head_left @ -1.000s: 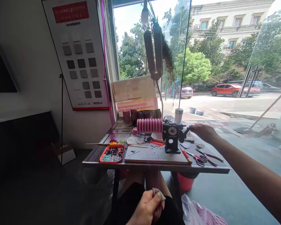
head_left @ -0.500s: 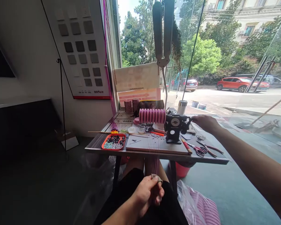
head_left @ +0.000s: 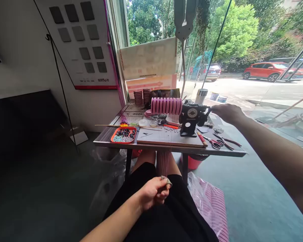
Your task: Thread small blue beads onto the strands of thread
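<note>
Low over my lap, my left hand (head_left: 154, 194) is closed on a small piece of greyish cloth (head_left: 167, 181). Thin lines (head_left: 166, 161) run from the cloth up past the table edge toward a row of pink spools (head_left: 166, 106). These spools sit side by side on the shaft of a black hand-cranked winder (head_left: 189, 122) with a round dial. At the winder's right side, my right hand (head_left: 227, 112) wraps round the crank handle (head_left: 210, 108). The winder's base stands on a pale board (head_left: 156, 137) at the front of the table.
On the left stands an orange tray (head_left: 123, 142) of black, teal and silvery pieces. Red-handled scissors (head_left: 217, 144) and pliers (head_left: 227, 141) lie right of the winder. Stacked spools (head_left: 138, 97) stand behind. Below are a red bucket (head_left: 194, 163) and a bag of pink spools (head_left: 213, 205).
My view has tilted down, so the table appears higher. My left hand still pinches the cloth, its fingers curled more tightly. My right hand stays on the crank handle.
</note>
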Demonstrator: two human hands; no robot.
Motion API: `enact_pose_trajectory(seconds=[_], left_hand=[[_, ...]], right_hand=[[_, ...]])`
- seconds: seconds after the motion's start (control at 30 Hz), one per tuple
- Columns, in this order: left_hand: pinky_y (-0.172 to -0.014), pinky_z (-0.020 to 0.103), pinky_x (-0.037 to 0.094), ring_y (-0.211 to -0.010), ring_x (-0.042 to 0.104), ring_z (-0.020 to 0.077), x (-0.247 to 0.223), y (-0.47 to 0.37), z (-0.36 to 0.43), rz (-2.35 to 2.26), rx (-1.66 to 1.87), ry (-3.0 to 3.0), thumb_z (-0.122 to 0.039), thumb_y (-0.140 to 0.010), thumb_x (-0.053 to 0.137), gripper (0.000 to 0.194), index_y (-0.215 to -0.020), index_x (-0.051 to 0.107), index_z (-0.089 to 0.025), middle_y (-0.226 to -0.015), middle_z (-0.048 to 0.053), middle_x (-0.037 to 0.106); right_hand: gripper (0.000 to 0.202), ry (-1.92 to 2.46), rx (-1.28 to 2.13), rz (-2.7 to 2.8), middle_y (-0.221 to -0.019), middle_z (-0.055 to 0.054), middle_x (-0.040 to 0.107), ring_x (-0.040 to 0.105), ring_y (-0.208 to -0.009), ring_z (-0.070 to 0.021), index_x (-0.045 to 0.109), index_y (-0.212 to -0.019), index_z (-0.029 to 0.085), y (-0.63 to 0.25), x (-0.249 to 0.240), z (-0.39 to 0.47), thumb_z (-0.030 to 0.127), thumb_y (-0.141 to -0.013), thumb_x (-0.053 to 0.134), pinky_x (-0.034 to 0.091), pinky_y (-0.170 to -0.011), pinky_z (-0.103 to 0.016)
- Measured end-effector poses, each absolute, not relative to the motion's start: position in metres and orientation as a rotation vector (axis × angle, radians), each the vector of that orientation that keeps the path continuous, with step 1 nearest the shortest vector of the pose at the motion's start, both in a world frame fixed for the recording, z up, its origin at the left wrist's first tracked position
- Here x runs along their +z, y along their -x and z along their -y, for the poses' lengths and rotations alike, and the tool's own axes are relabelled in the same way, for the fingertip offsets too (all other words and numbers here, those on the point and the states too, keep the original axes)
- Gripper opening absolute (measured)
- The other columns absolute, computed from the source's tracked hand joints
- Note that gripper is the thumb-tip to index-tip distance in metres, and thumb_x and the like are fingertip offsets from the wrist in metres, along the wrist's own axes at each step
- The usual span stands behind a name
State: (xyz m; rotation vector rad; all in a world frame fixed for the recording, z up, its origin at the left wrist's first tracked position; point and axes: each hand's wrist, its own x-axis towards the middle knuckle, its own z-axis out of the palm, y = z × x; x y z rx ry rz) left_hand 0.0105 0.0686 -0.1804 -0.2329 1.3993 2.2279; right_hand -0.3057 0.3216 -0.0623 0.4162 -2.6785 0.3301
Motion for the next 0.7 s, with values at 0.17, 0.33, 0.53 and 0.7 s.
enact_pose_trajectory(seconds=[0.17, 0.33, 0.53, 0.7], left_hand=[[-0.040, 0.024, 0.004, -0.035, 0.013, 0.0023, -0.169, -0.015, -0.080, -1.651, 2.305, 0.233, -0.056, -0.066, 0.061, 0.042, -0.062, 0.045, -0.017, -0.040, -0.011, 0.029], [-0.038, 0.026, 0.005, -0.031, 0.014, 0.0017, -0.173, -0.011, -0.083, -1.747, 2.294, 0.268, -0.063, -0.061, 0.060, 0.048, -0.059, 0.044, -0.018, -0.037, -0.012, 0.029], [-0.038, 0.026, 0.008, -0.031, 0.015, 0.0029, -0.181, -0.010, -0.084, -1.721, 2.300, 0.315, -0.064, -0.060, 0.058, 0.047, -0.061, 0.045, -0.019, -0.036, -0.012, 0.029], [-0.039, 0.025, 0.011, -0.031, 0.018, 0.0038, -0.177, -0.009, -0.087, -1.686, 2.276, 0.339, -0.063, -0.058, 0.058, 0.046, -0.059, 0.046, -0.019, -0.035, -0.011, 0.033]], right_hand=[[0.019, -0.441, 0.253, 2.821, -0.095, -0.004, 0.061, 0.059, -0.088, -0.0166, 0.059, -0.097, 0.014, 0.304, -0.056, -0.312, 0.030, -0.088, 0.053, 0.048, -0.079, -0.038], [0.012, -0.458, 0.528, 2.800, -0.097, -0.004, 0.060, 0.056, -0.093, -0.0187, 0.059, -0.093, 0.015, 0.294, -0.049, -0.308, 0.024, -0.085, 0.057, 0.044, -0.084, -0.041], [0.022, -0.393, 1.279, 2.541, -0.115, -0.017, 0.050, 0.034, -0.120, -0.0321, 0.052, -0.106, 0.018, 0.230, -0.072, -0.285, 0.024, -0.087, 0.042, 0.028, -0.092, -0.050], [0.037, -0.607, 2.168, 2.453, -0.086, -0.008, 0.058, 0.057, -0.082, -0.0256, 0.053, -0.094, 0.021, 0.123, -0.136, -0.213, 0.054, -0.077, 0.048, 0.044, -0.068, -0.038]])
